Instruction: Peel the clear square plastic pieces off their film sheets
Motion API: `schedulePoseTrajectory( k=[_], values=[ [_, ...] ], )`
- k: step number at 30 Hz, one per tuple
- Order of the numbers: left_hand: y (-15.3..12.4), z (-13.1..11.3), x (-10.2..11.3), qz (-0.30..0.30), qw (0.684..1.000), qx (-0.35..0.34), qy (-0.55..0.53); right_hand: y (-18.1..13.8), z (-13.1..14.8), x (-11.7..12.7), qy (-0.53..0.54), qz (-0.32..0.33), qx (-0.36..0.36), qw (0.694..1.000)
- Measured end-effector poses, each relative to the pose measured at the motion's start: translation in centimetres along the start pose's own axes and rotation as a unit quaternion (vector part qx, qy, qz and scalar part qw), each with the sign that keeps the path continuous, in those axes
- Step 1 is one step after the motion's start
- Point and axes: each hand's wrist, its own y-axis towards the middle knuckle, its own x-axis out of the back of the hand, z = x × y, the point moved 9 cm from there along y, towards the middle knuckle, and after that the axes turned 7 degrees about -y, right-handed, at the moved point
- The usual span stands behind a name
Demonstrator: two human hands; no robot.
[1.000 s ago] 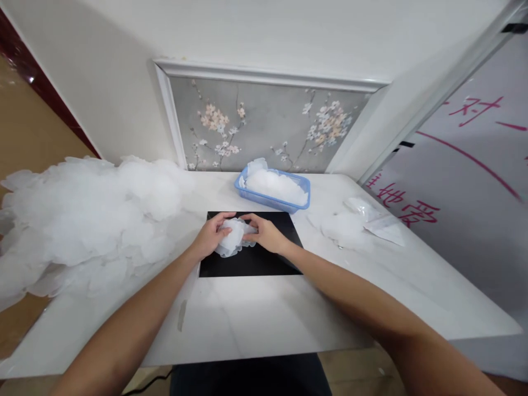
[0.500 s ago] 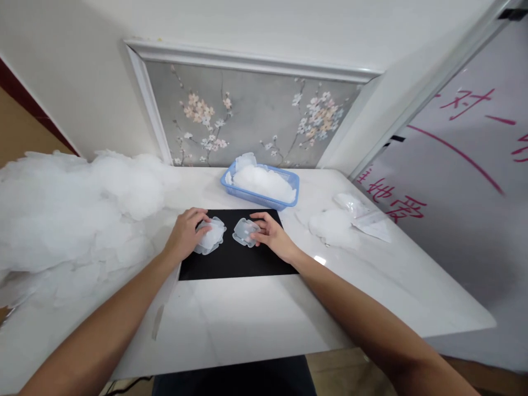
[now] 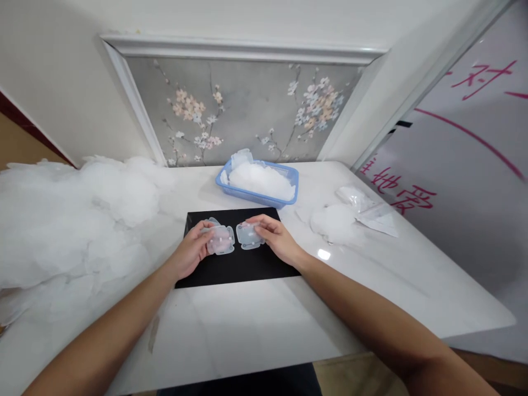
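Two small translucent plastic pieces lie side by side on a black mat [image 3: 239,267] in the middle of the white table. My left hand [image 3: 190,254] pinches the left plastic piece [image 3: 220,240] with thumb and fingertips. My right hand [image 3: 276,237] pinches the right plastic piece [image 3: 248,235] at its right edge. The two pieces sit a small gap apart, both flat against the mat.
A blue basket [image 3: 258,196] heaped with more translucent pieces stands behind the mat. A large pile of the same pieces [image 3: 70,214] covers the table's left side. A smaller heap [image 3: 334,223] and clear bags [image 3: 371,212] lie to the right. A flowered panel leans on the wall.
A second ago both hands held one bunch together. It came apart into two pieces, one per hand, and these now lie flat and close together on the mat.
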Motion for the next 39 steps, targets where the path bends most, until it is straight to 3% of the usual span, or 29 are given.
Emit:
schedulePoseTrajectory(
  k=[8,13,24,28,33,39],
  values=[
    [-0.1,0.1,0.2,0.019,1.0,0.017,0.005,0.2,-0.5,0.6,0.045,-0.012,-0.034,0.998],
    [0.0,0.3,-0.1,0.039,0.999,0.03,-0.004,0.2,0.0,0.2,0.037,0.005,-0.01,0.999],
    [-0.1,0.6,0.0,0.066,0.997,0.04,-0.004,-0.6,2.1,0.8,-0.178,-0.051,0.092,0.978],
    [-0.1,0.7,0.0,0.07,0.997,0.04,-0.007,-0.5,0.6,1.2,-0.067,-0.059,0.025,0.996],
    [-0.2,0.6,-0.1,0.066,0.997,0.036,0.004,-0.2,-1.8,0.1,0.1,0.004,-0.104,0.99],
    [-0.2,0.4,0.1,0.056,0.998,0.027,0.027,0.1,-1.9,0.5,0.142,-0.004,-0.123,0.982]
  ],
)
